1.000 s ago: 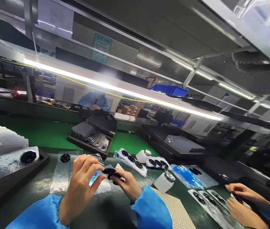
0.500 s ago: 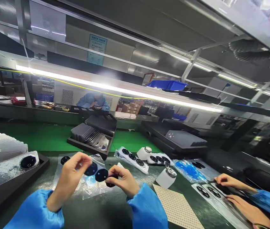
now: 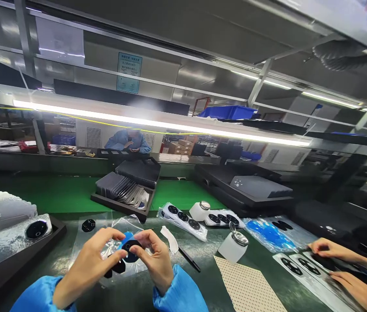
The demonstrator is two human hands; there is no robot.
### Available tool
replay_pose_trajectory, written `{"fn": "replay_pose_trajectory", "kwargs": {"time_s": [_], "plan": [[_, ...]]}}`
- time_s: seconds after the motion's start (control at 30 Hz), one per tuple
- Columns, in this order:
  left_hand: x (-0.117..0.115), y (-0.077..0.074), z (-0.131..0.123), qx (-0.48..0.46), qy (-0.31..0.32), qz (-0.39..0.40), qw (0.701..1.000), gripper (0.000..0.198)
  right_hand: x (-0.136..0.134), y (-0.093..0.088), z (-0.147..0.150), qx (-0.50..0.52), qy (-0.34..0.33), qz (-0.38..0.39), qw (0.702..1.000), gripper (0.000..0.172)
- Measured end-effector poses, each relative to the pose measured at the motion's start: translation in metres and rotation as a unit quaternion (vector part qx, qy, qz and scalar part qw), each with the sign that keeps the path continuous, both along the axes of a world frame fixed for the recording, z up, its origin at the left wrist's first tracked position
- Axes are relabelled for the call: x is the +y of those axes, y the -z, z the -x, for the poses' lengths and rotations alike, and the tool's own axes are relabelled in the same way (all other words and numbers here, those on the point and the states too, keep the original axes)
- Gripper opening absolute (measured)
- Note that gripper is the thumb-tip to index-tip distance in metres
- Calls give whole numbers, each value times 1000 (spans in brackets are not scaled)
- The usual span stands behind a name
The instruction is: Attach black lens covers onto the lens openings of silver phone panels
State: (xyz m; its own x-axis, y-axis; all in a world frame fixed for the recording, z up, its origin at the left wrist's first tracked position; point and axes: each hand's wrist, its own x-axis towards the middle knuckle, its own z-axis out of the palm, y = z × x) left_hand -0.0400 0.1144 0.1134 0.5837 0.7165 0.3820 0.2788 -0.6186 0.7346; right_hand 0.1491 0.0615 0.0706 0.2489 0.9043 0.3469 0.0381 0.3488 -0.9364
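Between the fingertips of my left hand (image 3: 94,255) and my right hand (image 3: 157,255) is a black octagonal disc (image 3: 132,252) with a small ring mark. My right thumb presses on its face, while my left fingers pinch its left side. Blue film (image 3: 126,239) shows behind its upper edge. Just below are more black discs (image 3: 118,266), partly hidden by my left hand; whether they join the held one I cannot tell. A clear plastic bag (image 3: 130,223) lies under and behind my hands. Another black disc (image 3: 88,225) lies on clear film at the left.
Right of my hands lie a white strip (image 3: 169,239) and a slim black tool (image 3: 188,258). White pump bottles (image 3: 233,248), bagged discs (image 3: 183,219) and a perforated beige sheet (image 3: 248,284) are beyond. Trays (image 3: 121,206) stand behind. A co-worker's hands (image 3: 342,264) work at right.
My hands have come closer together and lower. The spread row of discs between them is now bunched, with one disc facing me. The white strip and black tool have come into sight.
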Motion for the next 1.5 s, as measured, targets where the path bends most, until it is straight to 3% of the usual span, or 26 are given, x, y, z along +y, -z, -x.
{"fn": "replay_pose_trajectory", "kwargs": {"time_s": [0.07, 0.13, 0.23, 0.33, 0.43, 0.6, 1.13, 1.3, 1.5], "plan": [[-8, -3, -12, -5, 50, 73, 996, 21, -3, 0, 2, -32, 16, -33, 999, 26], [-13, -4, -20, -23, 50, 100, 993, 21, -6, 1, 1, -65, 47, -84, 993, 27], [-15, -1, -23, -36, 6, 83, 996, 19, -9, -3, -4, -112, 128, -164, 972, 30], [-16, 0, -20, -37, -18, 33, 999, 21, -14, -10, -7, -158, 179, -198, 951, 17], [-19, -2, -18, -42, -16, -33, 998, 21, -19, -16, -5, -184, 171, -198, 947, 10], [-21, -2, -20, -38, -10, -93, 995, 17, -21, -21, 0, -174, 158, -211, 949, 15], [-21, 6, -20, -18, -1, -176, 984, 13, -20, -25, -2, -176, 120, -173, 962, 9], [-22, 8, -20, -8, -7, -189, 982, 13, -20, -25, -4, -184, 100, -166, 964, 6], [-28, 7, -20, -7, 6, -143, 990, 12, -18, -25, -6, -179, 77, -150, 969, 8]]}}
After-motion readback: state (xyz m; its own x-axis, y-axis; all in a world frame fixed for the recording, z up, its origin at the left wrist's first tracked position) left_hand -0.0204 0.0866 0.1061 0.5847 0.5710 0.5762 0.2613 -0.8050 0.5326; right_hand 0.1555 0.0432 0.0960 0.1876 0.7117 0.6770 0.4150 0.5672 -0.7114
